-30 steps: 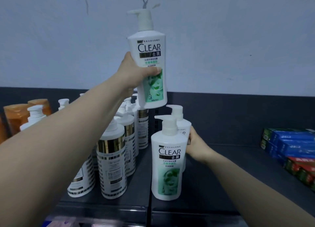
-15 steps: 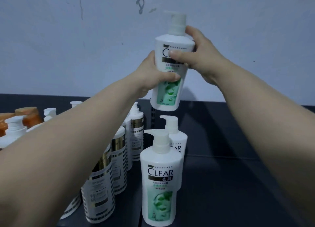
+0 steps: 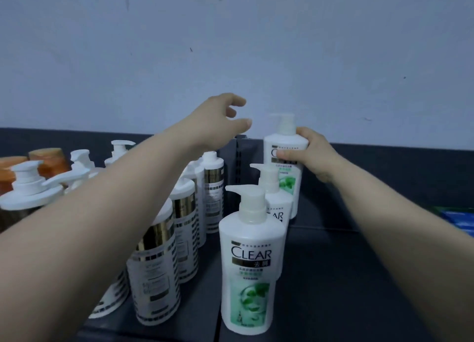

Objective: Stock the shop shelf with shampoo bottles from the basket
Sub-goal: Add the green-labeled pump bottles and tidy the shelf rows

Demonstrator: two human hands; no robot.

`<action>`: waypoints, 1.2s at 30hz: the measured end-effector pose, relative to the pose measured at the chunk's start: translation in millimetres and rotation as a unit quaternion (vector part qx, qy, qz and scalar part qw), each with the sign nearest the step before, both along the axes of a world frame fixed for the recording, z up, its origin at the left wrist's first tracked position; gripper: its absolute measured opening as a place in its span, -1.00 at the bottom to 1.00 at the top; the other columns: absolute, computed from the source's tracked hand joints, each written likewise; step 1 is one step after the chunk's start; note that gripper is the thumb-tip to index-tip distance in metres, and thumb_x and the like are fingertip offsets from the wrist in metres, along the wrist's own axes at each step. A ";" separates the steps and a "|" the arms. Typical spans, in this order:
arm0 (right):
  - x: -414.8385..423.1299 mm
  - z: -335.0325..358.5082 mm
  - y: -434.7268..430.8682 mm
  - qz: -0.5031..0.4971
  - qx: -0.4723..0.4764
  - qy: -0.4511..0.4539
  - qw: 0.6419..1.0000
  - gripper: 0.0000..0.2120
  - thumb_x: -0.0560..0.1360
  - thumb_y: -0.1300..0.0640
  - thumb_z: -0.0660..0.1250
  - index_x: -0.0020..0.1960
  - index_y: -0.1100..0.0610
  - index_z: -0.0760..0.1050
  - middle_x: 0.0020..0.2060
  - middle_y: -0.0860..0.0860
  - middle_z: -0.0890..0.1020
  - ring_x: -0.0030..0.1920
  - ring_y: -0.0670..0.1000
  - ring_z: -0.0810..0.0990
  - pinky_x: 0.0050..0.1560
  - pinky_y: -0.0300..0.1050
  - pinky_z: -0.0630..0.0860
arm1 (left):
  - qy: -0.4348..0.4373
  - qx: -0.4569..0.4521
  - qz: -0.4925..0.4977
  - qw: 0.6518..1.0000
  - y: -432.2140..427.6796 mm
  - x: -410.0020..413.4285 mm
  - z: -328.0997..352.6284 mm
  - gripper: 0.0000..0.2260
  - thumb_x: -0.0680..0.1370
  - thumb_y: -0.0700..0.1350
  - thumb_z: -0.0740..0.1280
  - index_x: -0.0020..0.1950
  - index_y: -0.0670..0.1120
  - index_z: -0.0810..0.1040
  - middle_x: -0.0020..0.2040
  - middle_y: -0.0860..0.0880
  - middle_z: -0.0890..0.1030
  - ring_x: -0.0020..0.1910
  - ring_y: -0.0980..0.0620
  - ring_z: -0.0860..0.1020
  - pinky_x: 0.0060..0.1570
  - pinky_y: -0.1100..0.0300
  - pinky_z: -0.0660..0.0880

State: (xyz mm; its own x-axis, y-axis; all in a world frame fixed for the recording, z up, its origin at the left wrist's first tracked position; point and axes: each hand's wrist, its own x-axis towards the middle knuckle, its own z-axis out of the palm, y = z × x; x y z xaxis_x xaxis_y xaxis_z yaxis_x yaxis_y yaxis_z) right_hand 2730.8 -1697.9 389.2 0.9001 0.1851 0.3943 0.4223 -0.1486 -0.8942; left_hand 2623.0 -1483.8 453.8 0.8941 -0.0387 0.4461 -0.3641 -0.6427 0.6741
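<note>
— Where's the bottle [image 3: 284, 169] now?
— At the back of the shelf [image 3: 346, 277], upright, third in line behind the second bottle [image 3: 275, 208] and the front bottle [image 3: 250, 264]. Its base is hidden, so I can't tell if it's down.
— Who's got it?
— The right hand [image 3: 315, 157], wrapped round the shoulder, just under the pump [image 3: 284, 123]. The left hand [image 3: 215, 123] hangs above, fingers loose, holding nothing.
— Tricky to handle?
— I'd guess full and hefty, stiff plastic, a smooth, slippery skin. Best taken round the body; the pump neck looks weak. Gold-banded bottles [image 3: 159, 264] stand just left of the row.
</note>
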 end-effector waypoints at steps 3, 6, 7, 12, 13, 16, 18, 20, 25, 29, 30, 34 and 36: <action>8.1 -35.6 0.9 0.004 0.003 0.031 0.999 -0.45 0.30 0.35 0.53 0.24 0.15 0.45 -0.04 0.04 0.63 -0.08 0.00 0.61 -0.11 -0.18 0.57 | 0.003 -0.006 -0.004 1.000 4.6 -1.7 -12.9 -0.62 0.57 0.02 0.32 0.39 0.10 0.41 0.30 0.03 0.45 0.19 0.06 0.49 -0.14 0.22 0.40; 10.7 -57.3 7.1 0.014 -0.024 0.051 0.998 -0.46 0.33 0.31 0.53 0.24 0.09 0.44 -0.01 0.02 0.62 -0.09 -0.04 0.59 -0.15 -0.20 0.54 | -0.006 -0.019 -0.001 1.000 6.3 -2.4 -19.5 -0.66 0.58 0.02 0.31 0.35 0.10 0.45 0.27 0.06 0.47 0.18 0.09 0.50 -0.15 0.24 0.38; 11.5 -62.8 9.6 0.015 -0.034 0.055 0.998 -0.46 0.34 0.28 0.54 0.25 0.08 0.43 -0.01 -0.01 0.61 -0.08 -0.06 0.59 -0.13 -0.20 0.54 | -0.011 -0.027 0.000 1.000 6.7 -3.0 -20.3 -0.68 0.58 0.01 0.31 0.34 0.10 0.46 0.25 0.07 0.48 0.17 0.10 0.50 -0.19 0.27 0.37; 14.1 -75.2 18.0 0.038 -0.066 0.056 0.996 -0.45 0.41 0.21 0.49 0.32 0.01 0.37 0.08 -0.02 0.60 0.06 -0.02 0.59 -0.04 -0.17 0.53 | -0.021 -0.067 -0.005 0.998 7.8 -8.7 -23.1 -0.69 0.58 0.00 0.31 0.32 0.08 0.48 0.22 0.06 0.51 0.10 0.15 0.52 -0.18 0.30 0.38; 13.2 -75.4 17.3 0.048 -0.070 0.060 0.995 -0.45 0.43 0.21 0.48 0.34 -0.01 0.35 0.11 -0.02 0.60 0.09 -0.02 0.59 -0.02 -0.18 0.54 | -0.024 -0.075 -0.008 0.997 7.6 -10.8 -24.2 -0.70 0.58 0.00 0.30 0.32 0.08 0.47 0.22 0.06 0.51 0.08 0.17 0.52 -0.17 0.31 0.38; 7.7 -78.7 9.9 0.061 -0.044 0.061 0.995 -0.38 0.47 0.18 0.44 0.45 -0.01 0.27 0.25 -0.04 0.53 0.23 -0.05 0.53 0.18 -0.14 0.50 | -0.036 -0.101 -0.017 0.994 6.0 -18.8 -30.7 -0.71 0.60 0.00 0.28 0.33 0.11 0.46 0.20 0.11 0.53 0.07 0.24 0.51 -0.16 0.32 0.38; -1.4 -80.3 3.3 0.048 -0.020 0.046 0.998 -0.38 0.53 0.16 0.36 0.51 0.01 0.19 0.37 -0.02 0.43 0.33 -0.08 0.44 0.29 -0.18 0.38 | -0.043 -0.125 -0.028 0.991 3.4 -25.7 -38.4 -0.71 0.61 0.00 0.26 0.34 0.12 0.45 0.19 0.15 0.53 0.09 0.32 0.48 -0.15 0.37 0.36; -16.3 -78.6 -2.1 0.013 -0.011 0.014 1.000 -0.46 0.59 0.14 0.27 0.52 0.01 0.18 0.41 0.02 0.37 0.34 -0.11 0.39 0.27 -0.25 0.32 | -0.052 -0.152 -0.037 0.986 0.0 -33.8 -48.9 -0.71 0.62 0.00 0.25 0.35 0.14 0.44 0.18 0.19 0.52 0.08 0.38 0.46 -0.14 0.44 0.34; -67.4 -74.5 -8.4 -0.056 -0.017 -0.077 0.995 -0.55 0.61 0.15 0.22 0.47 -0.01 0.26 0.41 -0.01 0.38 0.41 -0.13 0.33 0.38 -0.22 0.27 | -0.104 -0.212 -0.059 0.970 -8.9 -57.8 -93.6 -0.64 0.62 -0.06 0.25 0.42 0.09 0.37 0.30 0.10 0.49 0.26 0.29 0.45 0.23 0.31 0.42; -112.9 -90.2 -1.0 -0.096 -0.035 -0.133 0.986 -0.60 0.57 0.08 0.27 0.38 -0.11 0.33 0.31 -0.10 0.46 0.32 -0.20 0.41 0.36 -0.19 0.34 | -0.101 -0.224 -0.089 0.965 -15.5 -75.4 -150.4 -0.48 0.57 0.03 0.29 0.50 0.11 0.21 0.43 0.08 0.38 0.40 0.22 0.35 0.39 0.13 0.35; -124.3 -96.1 2.2 -0.100 -0.025 -0.141 0.985 -0.61 0.54 0.03 0.27 0.35 -0.12 0.34 0.24 -0.12 0.49 0.25 -0.21 0.46 0.28 -0.21 0.39 | -0.089 -0.232 -0.091 0.964 -16.2 -76.8 -164.6 -0.42 0.53 0.09 0.30 0.51 0.12 0.18 0.42 0.10 0.38 0.40 0.23 0.35 0.39 0.09 0.36; -161.7 -130.0 14.2 -0.055 -0.022 -0.141 0.988 -0.53 0.49 -0.13 0.30 0.34 -0.01 0.39 0.09 -0.04 0.58 0.10 -0.08 0.57 0.11 -0.09 0.53 | -0.013 -0.286 -0.129 0.949 -14.8 -77.4 -207.1 -0.28 0.39 0.28 0.38 0.46 0.05 0.26 0.28 0.18 0.52 0.31 0.20 0.46 0.28 0.09 0.45; -169.7 -145.2 18.0 -0.010 -0.054 -0.099 0.994 -0.51 0.50 -0.06 0.33 0.39 0.05 0.36 0.13 -0.06 0.61 0.15 -0.03 0.59 0.11 -0.01 0.57 | 0.016 -0.288 -0.153 0.945 -12.3 -76.1 -217.7 -0.37 0.40 0.22 0.40 0.39 0.04 0.33 0.20 0.15 0.59 0.23 0.16 0.53 0.18 0.13 0.53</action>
State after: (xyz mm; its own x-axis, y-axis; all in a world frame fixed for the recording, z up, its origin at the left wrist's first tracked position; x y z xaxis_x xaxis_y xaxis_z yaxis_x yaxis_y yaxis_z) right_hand 2561.1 -1679.9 244.0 0.8111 0.2195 0.5422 0.5839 -0.2493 -0.7726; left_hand 2546.8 -1496.1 236.0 0.8935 -0.0573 0.4454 -0.4476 -0.0340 0.8936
